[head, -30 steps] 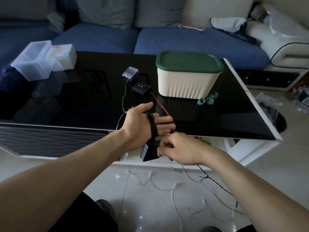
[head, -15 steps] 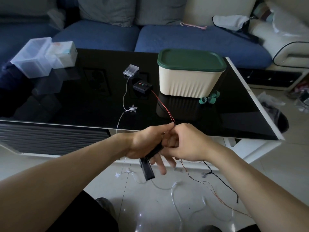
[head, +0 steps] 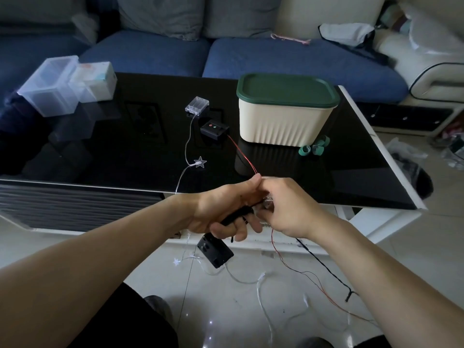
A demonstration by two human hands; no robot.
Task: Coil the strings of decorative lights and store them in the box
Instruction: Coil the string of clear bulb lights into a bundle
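Both of my hands are mid-coil at the desk's [head: 376, 156] near edge, left hand [head: 221, 212] gripping the black coil [head: 237, 215], right hand [head: 283, 207] pinching its wire, so next I'd lay another loop before opening the lidded box [head: 286, 111].

Black glossy coffee table [head: 105, 156], white trim. Two clear plastic containers [head: 54, 89] at far-left corner, touching. Small green rings [head: 315, 148] just beside the right end of the ribbed tub. Blue sofa [head: 288, 59] behind, grey cushions [head: 165, 15], pink cord [head: 291, 38] on seat. White cloth [head: 345, 33] at sofa's right end. Pale glossy tile floor [head: 226, 310].
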